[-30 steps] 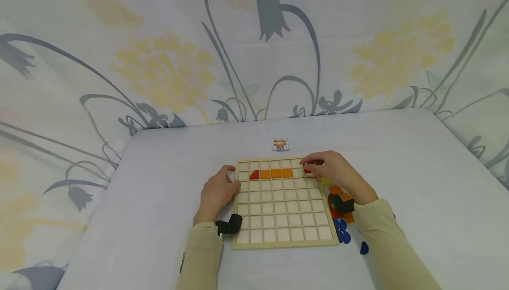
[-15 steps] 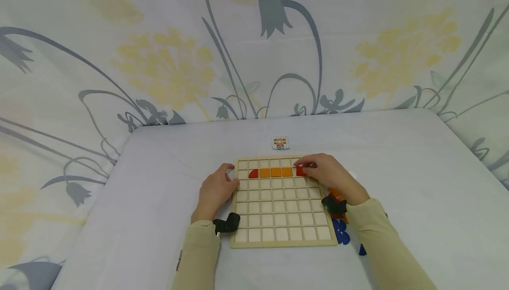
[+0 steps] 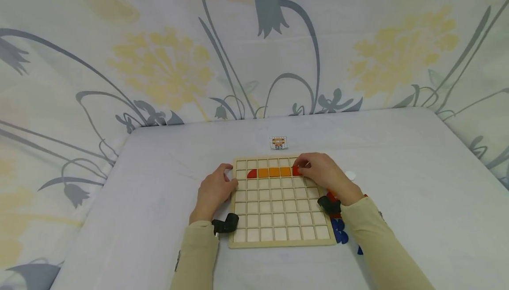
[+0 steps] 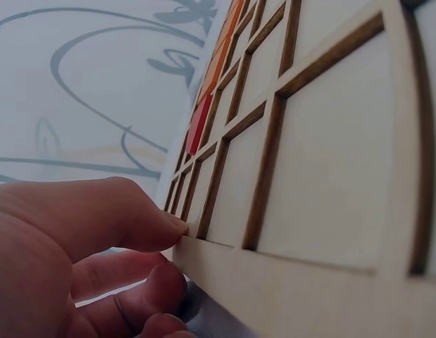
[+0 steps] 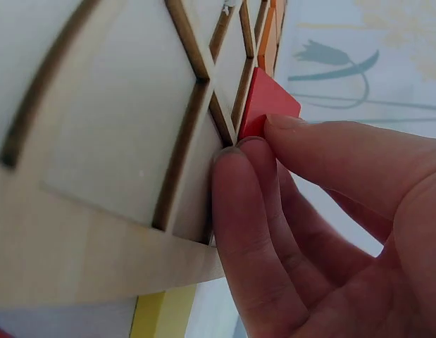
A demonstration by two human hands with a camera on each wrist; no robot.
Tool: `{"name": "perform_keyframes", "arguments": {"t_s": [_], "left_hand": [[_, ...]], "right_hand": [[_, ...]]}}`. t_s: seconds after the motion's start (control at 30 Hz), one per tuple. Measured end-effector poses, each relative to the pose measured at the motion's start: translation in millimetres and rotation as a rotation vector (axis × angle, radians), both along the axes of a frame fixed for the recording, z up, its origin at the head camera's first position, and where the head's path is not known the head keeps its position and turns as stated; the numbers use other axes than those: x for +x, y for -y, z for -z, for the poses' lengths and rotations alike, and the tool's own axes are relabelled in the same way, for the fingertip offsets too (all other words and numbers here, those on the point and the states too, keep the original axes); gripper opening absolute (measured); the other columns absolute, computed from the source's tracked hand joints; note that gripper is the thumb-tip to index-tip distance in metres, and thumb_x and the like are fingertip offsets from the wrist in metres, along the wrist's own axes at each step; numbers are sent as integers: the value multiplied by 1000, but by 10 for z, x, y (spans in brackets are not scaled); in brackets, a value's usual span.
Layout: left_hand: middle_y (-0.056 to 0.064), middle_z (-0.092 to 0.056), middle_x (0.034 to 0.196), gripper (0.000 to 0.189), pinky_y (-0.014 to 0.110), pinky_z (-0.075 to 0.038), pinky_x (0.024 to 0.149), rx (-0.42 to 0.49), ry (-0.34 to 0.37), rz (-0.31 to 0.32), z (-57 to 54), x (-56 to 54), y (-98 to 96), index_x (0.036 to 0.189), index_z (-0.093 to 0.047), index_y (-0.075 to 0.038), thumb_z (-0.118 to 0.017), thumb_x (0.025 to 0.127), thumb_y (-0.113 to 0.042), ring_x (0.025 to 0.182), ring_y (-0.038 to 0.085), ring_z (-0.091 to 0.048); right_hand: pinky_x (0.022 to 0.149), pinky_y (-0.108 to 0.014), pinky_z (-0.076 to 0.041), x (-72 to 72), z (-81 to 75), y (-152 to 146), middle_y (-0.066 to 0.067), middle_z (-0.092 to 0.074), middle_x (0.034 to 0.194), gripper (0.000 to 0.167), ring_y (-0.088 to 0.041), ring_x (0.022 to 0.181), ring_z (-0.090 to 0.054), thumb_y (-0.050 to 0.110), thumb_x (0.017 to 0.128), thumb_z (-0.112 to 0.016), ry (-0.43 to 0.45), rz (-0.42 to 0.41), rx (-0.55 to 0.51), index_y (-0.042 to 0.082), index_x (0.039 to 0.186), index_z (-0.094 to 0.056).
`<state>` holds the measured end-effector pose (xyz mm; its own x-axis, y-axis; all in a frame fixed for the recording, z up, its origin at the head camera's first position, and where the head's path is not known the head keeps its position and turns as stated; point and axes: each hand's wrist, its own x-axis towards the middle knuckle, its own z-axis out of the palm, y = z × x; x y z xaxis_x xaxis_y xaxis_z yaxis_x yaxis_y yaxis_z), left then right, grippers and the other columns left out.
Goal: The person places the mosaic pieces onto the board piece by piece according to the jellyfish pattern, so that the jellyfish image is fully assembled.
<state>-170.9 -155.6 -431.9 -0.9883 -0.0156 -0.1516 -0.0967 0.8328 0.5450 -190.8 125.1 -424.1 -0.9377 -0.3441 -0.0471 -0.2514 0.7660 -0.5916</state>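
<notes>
A red tile (image 5: 263, 104), pinched in the right hand (image 3: 321, 170), has shifted left since the earlier frames, now just beside the orange tiles (image 3: 274, 172). The left hand (image 3: 211, 191), loosely spread, touches the board (image 3: 277, 206) with its thumb.

Matt wood, smooth flat colour, soft cloth.
Well in from the table's (image 3: 159, 201) side edges, the grid board (image 3: 282, 244) looks like pale, unglossy wood with fine grain, the sides of its ribs (image 5: 182, 141) darker brown. The red tile (image 5: 256, 102) and orange tiles (image 3: 274, 172) look smooth; wood or plastic, I cannot tell. A paper-like printed card (image 3: 278, 143) lies nearer the far edge, below matt printed cloth (image 3: 139, 16). The sleeves (image 3: 195, 254) are matt fabric; the wrist mounts (image 3: 226, 223) look like black plastic.
</notes>
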Motion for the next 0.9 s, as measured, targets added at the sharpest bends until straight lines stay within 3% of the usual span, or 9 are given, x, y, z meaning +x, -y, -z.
{"name": "perform_keyframes", "arguments": {"t_s": [0.37,0.9], "left_hand": [[-4,-52,74,43,27,-37,51,-5,-8,-6,14,10,-2,122,-51,-17,-54,80,-26,59,14,-48],[-3,-52,75,43,27,-36,51,-9,-4,-7,-3,19,-16,123,-50,-16,-54,80,-25,59,14,-48]], "right_hand": [[73,-37,-44,25,6,27,-3,-61,87,16,-19,78,-54,14,84,-60,-43,-8,40,9,99,-66],[64,-30,-45,-1,-141,-244,-4,-61,85,26,-18,72,-54,26,91,-49,96,68,-75,11,108,-60]]}}
